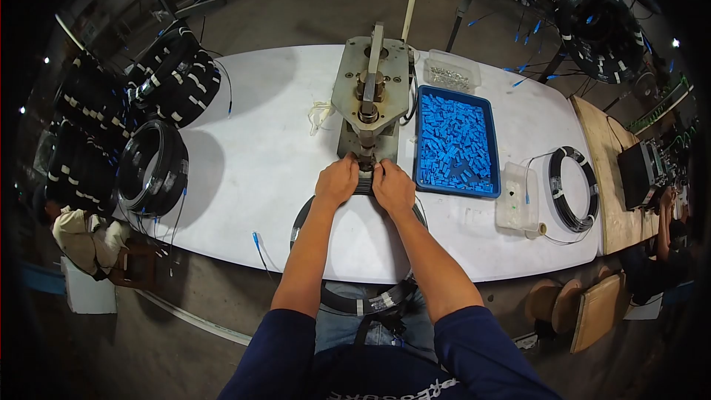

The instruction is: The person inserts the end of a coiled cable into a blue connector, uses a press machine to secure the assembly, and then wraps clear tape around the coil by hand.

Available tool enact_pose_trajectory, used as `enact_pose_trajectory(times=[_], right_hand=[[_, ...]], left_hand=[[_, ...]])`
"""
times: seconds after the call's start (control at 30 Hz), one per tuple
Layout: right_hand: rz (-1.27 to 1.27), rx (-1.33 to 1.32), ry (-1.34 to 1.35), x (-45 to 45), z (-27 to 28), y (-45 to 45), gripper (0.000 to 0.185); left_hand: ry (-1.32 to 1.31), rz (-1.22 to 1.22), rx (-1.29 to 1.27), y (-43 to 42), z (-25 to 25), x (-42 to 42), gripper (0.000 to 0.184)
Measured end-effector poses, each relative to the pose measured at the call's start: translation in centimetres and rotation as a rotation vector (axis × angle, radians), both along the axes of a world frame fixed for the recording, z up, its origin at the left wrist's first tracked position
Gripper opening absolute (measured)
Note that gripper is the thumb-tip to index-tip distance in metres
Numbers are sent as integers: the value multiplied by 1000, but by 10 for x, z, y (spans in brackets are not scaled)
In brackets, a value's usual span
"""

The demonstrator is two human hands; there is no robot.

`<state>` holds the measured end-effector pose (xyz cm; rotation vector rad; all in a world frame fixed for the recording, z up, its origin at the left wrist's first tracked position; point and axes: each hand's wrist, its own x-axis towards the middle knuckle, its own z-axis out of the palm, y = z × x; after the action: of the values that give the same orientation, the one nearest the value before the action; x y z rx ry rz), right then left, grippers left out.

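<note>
A metal bench press (374,78) with a long lever stands at the middle of the white table. Under its ram, my left hand (338,180) and my right hand (394,187) are closed on the far side of a black cable coil (342,302), one on each side of the tool. The coil's near side hangs over the table edge against my lap, with pale bands round it. My fingertips are partly hidden at the press. A cable end with a blue connector (258,241) lies to the left of the coil.
On the right are a blue tray (495,144) full of small blue parts, a clear box (453,74), another clear box (511,211) and a black coil (574,207). Stacked cable coils (152,167) stand at left. People sit at both ends.
</note>
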<state>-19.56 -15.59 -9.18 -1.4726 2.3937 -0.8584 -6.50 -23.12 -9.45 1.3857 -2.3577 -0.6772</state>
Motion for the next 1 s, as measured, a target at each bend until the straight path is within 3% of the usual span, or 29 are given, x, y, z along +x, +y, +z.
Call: enact_pose_trajectory(times=[1.0], right_hand=[[5, 8, 18, 0, -2, -1, 28]], left_hand=[[21, -4, -24, 1, 1, 0, 32]])
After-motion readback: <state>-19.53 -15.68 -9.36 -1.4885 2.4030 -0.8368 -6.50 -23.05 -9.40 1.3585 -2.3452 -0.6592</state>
